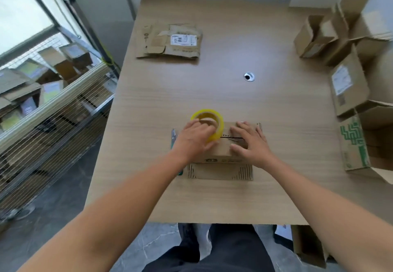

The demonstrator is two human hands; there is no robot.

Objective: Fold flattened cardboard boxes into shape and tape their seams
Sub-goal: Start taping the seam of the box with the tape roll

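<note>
Dark trousers (212,257) and a grey veined floor (53,218) fill the bottom edge, nearer than the small box. A brown carton (308,248) stands on that floor to the box's near right, its top hidden under the worktop's edge. Two bare forearms reach forward over the pale wood-grain worktop (212,203) to the small box (217,153), a low brown corrugated carton. One flap (219,171) lies flat on the near side, its fluting showing as stripes at both corners. On the left of the box's top, the left hand (192,135) curls round a tape roll (209,126) of glossy yellowish film on a brown core; its fingertips are hidden at the core. On the right of the top, the right hand (249,142) lies flat with fingers straight and spread, pressing the lid beside a dark seam slit. Just left of the box, a slim grey-green tool (173,136) is mostly covered by the left wrist, and what it is cannot be told. Well right of the box stands an open carton with green print (357,144), cut off by the frame. Beyond the box sits a round metal cable hole (248,76). Farther off to the left, flattened boxes (170,42) lie in a ragged stack under a white label. Far right of the box, folded open-topped cartons (331,37) crowd together, blurred. Off the worktop, far left of the box, a wire-mesh cart (53,110) holds more cardboard, hard to make out.
</note>
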